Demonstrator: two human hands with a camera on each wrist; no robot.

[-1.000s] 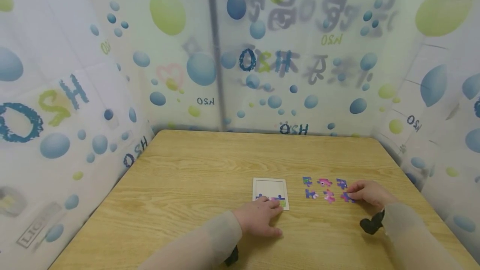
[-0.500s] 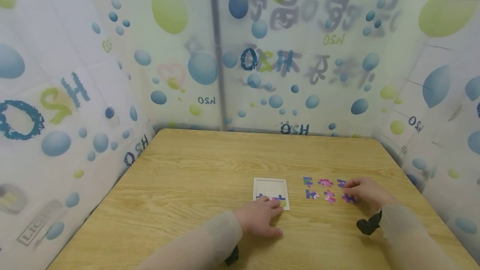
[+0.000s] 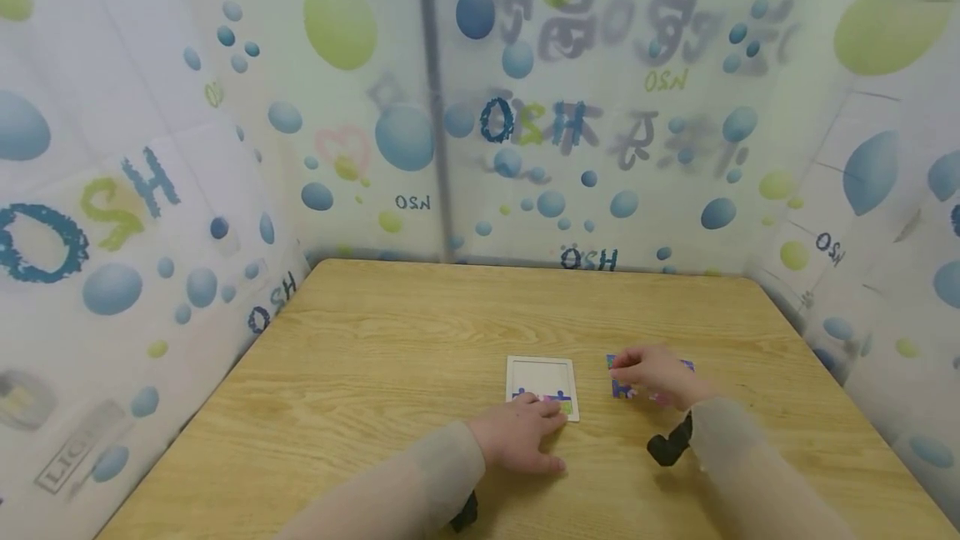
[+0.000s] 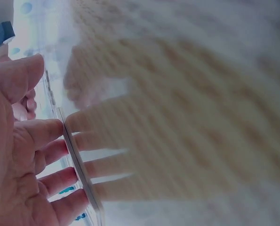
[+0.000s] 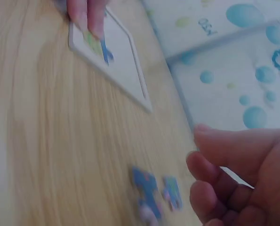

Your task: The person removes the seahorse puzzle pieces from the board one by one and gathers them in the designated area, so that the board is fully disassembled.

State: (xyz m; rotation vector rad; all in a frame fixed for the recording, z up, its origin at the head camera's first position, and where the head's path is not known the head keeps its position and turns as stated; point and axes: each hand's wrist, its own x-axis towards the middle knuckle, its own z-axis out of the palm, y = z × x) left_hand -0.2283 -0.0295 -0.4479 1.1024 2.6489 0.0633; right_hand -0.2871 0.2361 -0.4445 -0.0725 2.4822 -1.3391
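My left hand lies palm down, fingers spread, with its fingertips on the near part of a white puzzle frame. Joined jigsaw pieces with purple and green print fill the near strip of that frame, partly under the fingers. My right hand hovers over the loose pieces to the right. Its thumb and index finger are bent with a gap between them, and no piece shows there in the right wrist view. Close to the fingertips lie a blue jigsaw piece and a smaller-looking one. Other pieces are partly or wholly hidden by the hand.
The wooden table extends behind and left of the frame. Curtains printed with blue and green drops stand along its back and both sides. A dark strap sits at the right wrist.
My right hand has moved left, from the rightmost loose pieces to above the left ones, covering several of them. The left hand and the puzzle frame have stayed in place.
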